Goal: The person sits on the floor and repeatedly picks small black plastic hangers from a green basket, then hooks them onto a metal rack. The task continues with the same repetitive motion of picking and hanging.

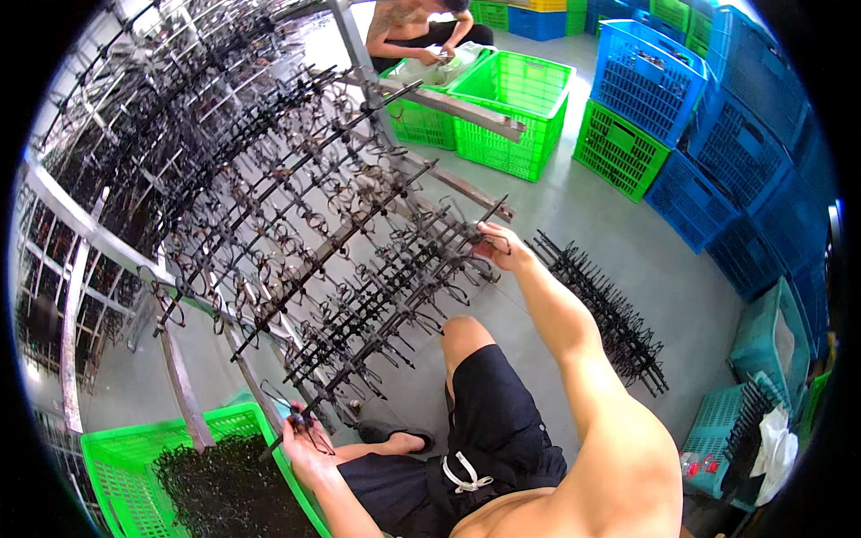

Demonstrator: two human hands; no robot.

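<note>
A long black rod hung with dark wire loops (386, 323) slants across the middle of the head view, at the near end of a metal rack. My left hand (309, 453) has its fingers closed around the rod's lower left end, beside a green crate. At the upper right end, my right hand (505, 248) grips the same rod. Behind it, more rods with loops (305, 224) rest in rows on the rack. Small dark pieces between my fingers are too fine to make out.
A green crate (242, 414) with a black tangled mass stands at lower left. More black rods (601, 314) lie on the floor at right. Blue crates (646, 81) are stacked beyond. A seated person (417, 31) works behind an open green crate (511, 117). Rack bars (484, 117) jut out.
</note>
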